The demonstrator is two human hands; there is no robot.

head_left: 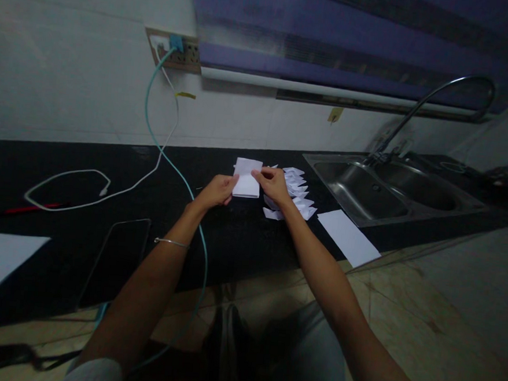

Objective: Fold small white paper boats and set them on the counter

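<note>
A folded sheet of white paper (246, 181) is held up just over the dark counter, its folded edge toward me. My left hand (217, 190) grips its left side, thumb on top. On the right edge my right hand (273, 183) pinches the same paper, thumb lying across its face. Close beside the right hand, partly hidden by it and the forearm, lie several folded white paper pieces (295, 185) in a row. Farther right a flat white sheet (348, 238) rests at the counter's front edge.
A double sink (362, 189) with a curved faucet (435, 93) is at right. A teal cable (180, 176) and a white cable (123, 192) hang from the wall outlet (183, 55) across the counter (228, 241). A dark tablet-like slab (116, 256), white paper (3, 260) and a red-handled object (30, 208) lie left.
</note>
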